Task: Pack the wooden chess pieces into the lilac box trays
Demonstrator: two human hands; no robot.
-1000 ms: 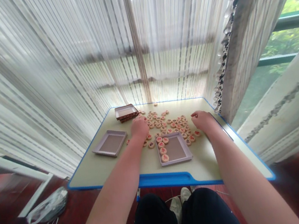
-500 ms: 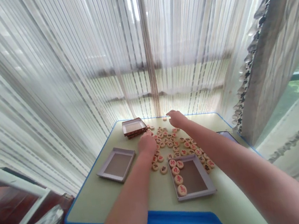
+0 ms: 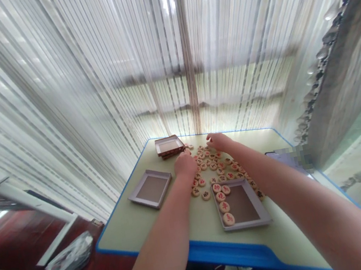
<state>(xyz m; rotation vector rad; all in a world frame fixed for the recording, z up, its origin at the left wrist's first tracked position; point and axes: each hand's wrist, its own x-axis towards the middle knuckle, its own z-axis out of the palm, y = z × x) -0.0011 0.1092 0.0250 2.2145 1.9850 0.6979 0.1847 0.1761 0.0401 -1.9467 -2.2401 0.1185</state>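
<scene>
Round wooden chess pieces [image 3: 221, 165] with red and black characters lie scattered across the middle of a pale table [image 3: 140, 221] with a blue rim. My left hand [image 3: 185, 164] rests on the left edge of the pile, fingers curled under and hidden. My right hand [image 3: 218, 141] reaches to the far side of the pile, fingertips pinched together low over the pieces. A grey tray [image 3: 267, 217] near the front edge holds several red-marked pieces in a column along its left side.
An empty grey tray [image 3: 150, 189] sits at the left of the table. A stack of brown-edged box parts [image 3: 169, 146] stands at the far left corner. A blurred flat object [image 3: 285, 158] lies at the right. Curtains hang close behind. A plastic bag [image 3: 69, 254] and cables lie on the floor.
My right hand went from the near right of the pile out to the far edge, then drew back slightly. My left hand stayed on the pile. The view shifted.
</scene>
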